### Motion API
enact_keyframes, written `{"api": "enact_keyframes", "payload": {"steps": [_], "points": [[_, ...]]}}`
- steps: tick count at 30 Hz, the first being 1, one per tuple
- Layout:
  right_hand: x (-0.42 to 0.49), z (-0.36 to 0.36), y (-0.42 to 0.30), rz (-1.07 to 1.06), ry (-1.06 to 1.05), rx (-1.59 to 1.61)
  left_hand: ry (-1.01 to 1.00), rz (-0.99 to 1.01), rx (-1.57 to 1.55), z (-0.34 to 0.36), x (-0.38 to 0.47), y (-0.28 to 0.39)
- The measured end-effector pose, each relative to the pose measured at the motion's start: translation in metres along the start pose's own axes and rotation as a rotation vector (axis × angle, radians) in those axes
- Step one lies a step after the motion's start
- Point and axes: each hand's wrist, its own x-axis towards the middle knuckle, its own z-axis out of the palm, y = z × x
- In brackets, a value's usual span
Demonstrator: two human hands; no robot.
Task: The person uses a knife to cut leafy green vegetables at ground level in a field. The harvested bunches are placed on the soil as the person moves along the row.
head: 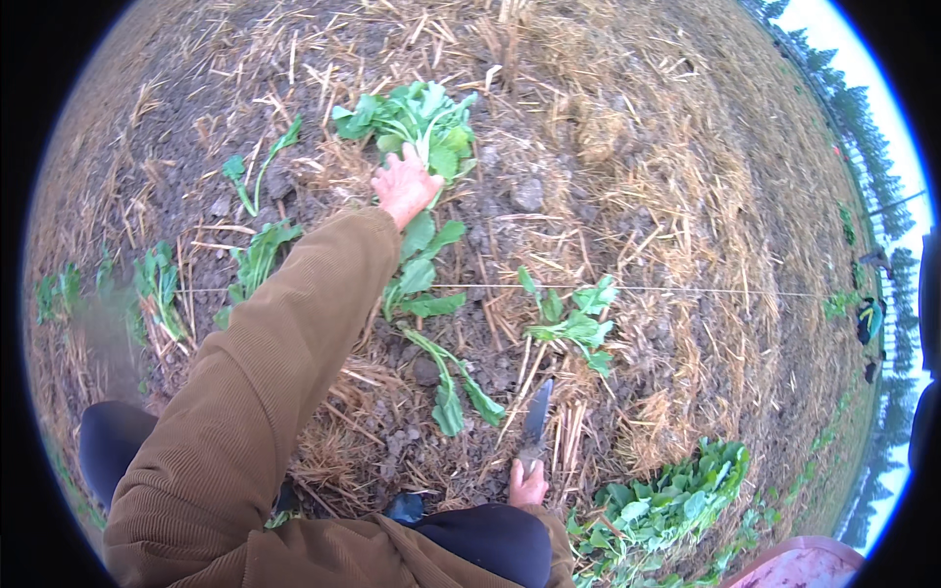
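My left hand [406, 184] reaches forward over the stem ends of a bunch of leafy green seedlings [419, 110] on the soil. Its fingers are partly spread against the stems, and the leaves hide whether they grip. My right hand [528, 483] is closed around the handle of a hand tool with a narrow, pointed metal blade [538, 411], perhaps a trowel or digging knife. The blade points forward, close above the straw-covered soil. Just beyond its tip a small leafy plant [577, 323] lies flopped over. Loose seedlings [452, 393] lie left of the blade.
A taut string [698, 289] crosses the field from left to right. Wilted plants [158, 287] stand along it at left. A heap of leafy seedlings [662, 507] lies beside my right knee [485, 540], near a reddish tub [801, 566]. A person [870, 321] is far off at right.
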Motion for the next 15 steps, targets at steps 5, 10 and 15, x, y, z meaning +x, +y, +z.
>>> {"api": "enact_keyframes", "payload": {"steps": [5, 10, 15], "points": [[0.001, 0.000, 0.000, -0.011, -0.007, -0.026, 0.000, -0.065, 0.025, 0.009, 0.002, 0.015], [0.003, 0.002, 0.003, 0.035, -0.042, -0.037, 0.063, -0.048, 0.091, 0.019, 0.001, 0.013], [0.003, 0.006, 0.008, 0.019, -0.032, -0.062, 0.117, 0.017, 0.194, 0.030, -0.001, 0.010]]}}
